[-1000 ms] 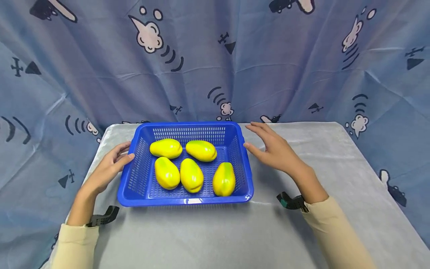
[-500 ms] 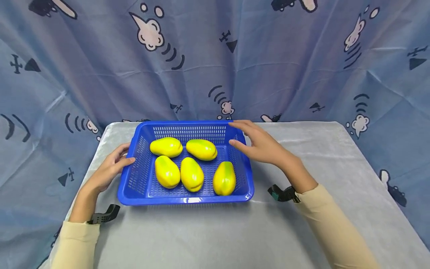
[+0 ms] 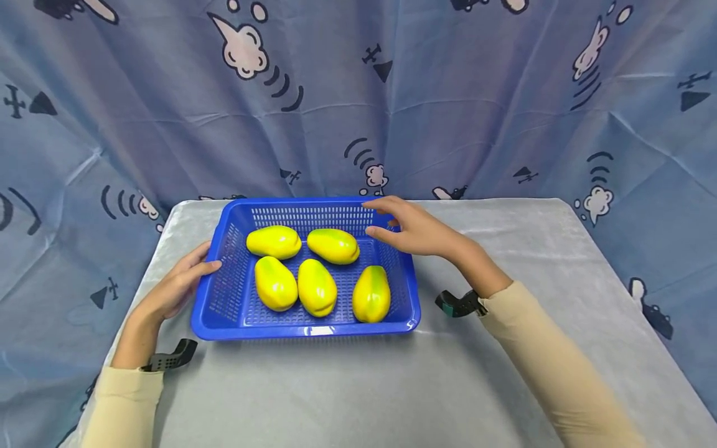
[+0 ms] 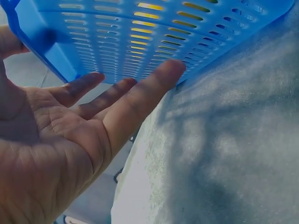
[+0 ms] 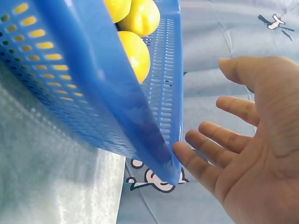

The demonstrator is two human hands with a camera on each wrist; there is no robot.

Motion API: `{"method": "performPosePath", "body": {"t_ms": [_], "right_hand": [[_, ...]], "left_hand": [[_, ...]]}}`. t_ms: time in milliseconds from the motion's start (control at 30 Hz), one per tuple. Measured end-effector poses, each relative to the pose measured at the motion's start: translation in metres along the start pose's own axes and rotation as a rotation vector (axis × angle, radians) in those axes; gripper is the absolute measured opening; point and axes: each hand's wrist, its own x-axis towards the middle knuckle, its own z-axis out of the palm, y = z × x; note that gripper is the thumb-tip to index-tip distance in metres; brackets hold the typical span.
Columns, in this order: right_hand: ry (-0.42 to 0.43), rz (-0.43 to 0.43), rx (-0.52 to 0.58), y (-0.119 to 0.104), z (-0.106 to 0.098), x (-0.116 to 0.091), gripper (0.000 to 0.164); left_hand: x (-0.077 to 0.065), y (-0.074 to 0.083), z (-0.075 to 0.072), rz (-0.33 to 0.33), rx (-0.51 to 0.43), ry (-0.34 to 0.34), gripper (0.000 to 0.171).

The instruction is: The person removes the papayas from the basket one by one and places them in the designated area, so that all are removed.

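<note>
A blue plastic basket [image 3: 310, 332] with slotted walls sits on the table and holds several glossy yellow, papaya-like fruits [image 3: 317, 288] with greenish patches. At its left side my left hand [image 3: 178, 281] holds the basket, thumb over the rim. The left wrist view shows the other fingers [image 4: 135, 100] of that hand fairly straight against or close to the outer wall. Over the back right corner of the basket hovers my right hand [image 3: 417, 229], fingers spread and nothing in them. In the right wrist view its palm [image 5: 266, 172] faces the basket rim, with the fingertips beside it.
A pale grey cloth covers the table [image 3: 336, 392]. Behind and around it hangs a blue patterned curtain [image 3: 448, 81]. Each wrist wears a black strap-mounted device; the right one [image 3: 459, 305] stands out above the cloth.
My right hand has moved left from beside the basket to above its back right corner. The left hand stays at the left rim. Basket and fruits have not moved on the table.
</note>
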Motion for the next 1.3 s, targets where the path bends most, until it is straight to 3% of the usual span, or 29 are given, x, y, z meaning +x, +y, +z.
{"method": "performPosePath", "body": {"t_ms": [200, 433, 667, 867, 1067, 1300], "right_hand": [[-0.063, -0.003, -0.014, -0.007, 0.004, 0.014, 0.061], [-0.118, -0.043, -0.094, -0.013, 0.01, 0.034, 0.057], [-0.178, -0.045, -0.175, -0.017, 0.018, 0.054, 0.056], [-0.239, -0.01, -0.21, -0.023, 0.024, 0.061, 0.057], [-0.269, -0.006, -0.214, -0.034, 0.036, 0.075, 0.053], [-0.306, 0.05, -0.267, -0.036, 0.046, 0.081, 0.055]], "left_hand": [[-0.001, -0.002, -0.002, 0.007, -0.108, -0.032, 0.046], [0.0, 0.0, 0.0, -0.03, -0.088, -0.031, 0.051], [0.003, -0.002, 0.006, -0.023, -0.147, -0.043, 0.041], [0.004, -0.006, 0.012, -0.044, -0.148, -0.04, 0.048], [-0.002, -0.002, 0.005, -0.037, -0.153, -0.008, 0.049], [0.0, -0.001, 0.003, -0.045, -0.16, -0.039, 0.053]]}}
